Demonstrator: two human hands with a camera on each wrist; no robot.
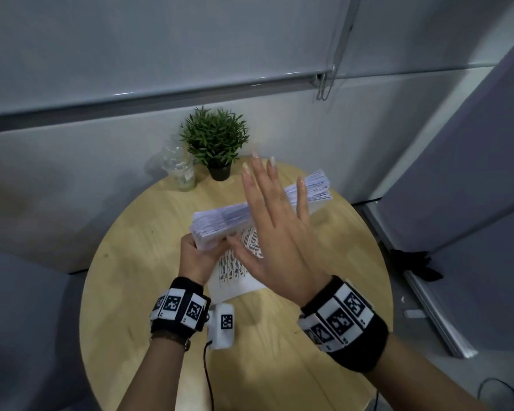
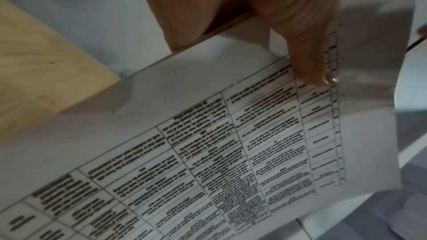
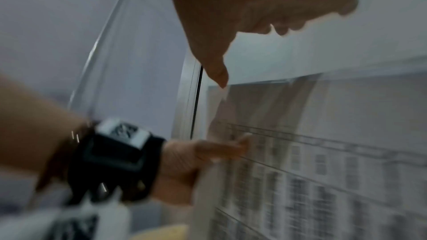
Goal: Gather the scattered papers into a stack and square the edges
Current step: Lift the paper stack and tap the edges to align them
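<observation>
A thick stack of printed papers [image 1: 220, 222] stands on its long edge over the round wooden table [image 1: 137, 262], its top edge uneven. My left hand [image 1: 198, 258] grips the stack's near-left end; in the left wrist view the thumb [image 2: 309, 65] presses on the front sheet [image 2: 208, 143] with its printed table. My right hand [image 1: 275, 229] is held flat above the stack with fingers spread and straight, holding nothing. The right wrist view is blurred; it shows the front sheet [image 3: 323, 152] and my left hand [image 3: 203, 156] at its edge.
A small potted plant [image 1: 215, 140] and a clear plastic cup [image 1: 181, 170] stand at the table's far edge. A white wall with a rail lies behind. Grey panels [image 1: 472, 188] stand to the right.
</observation>
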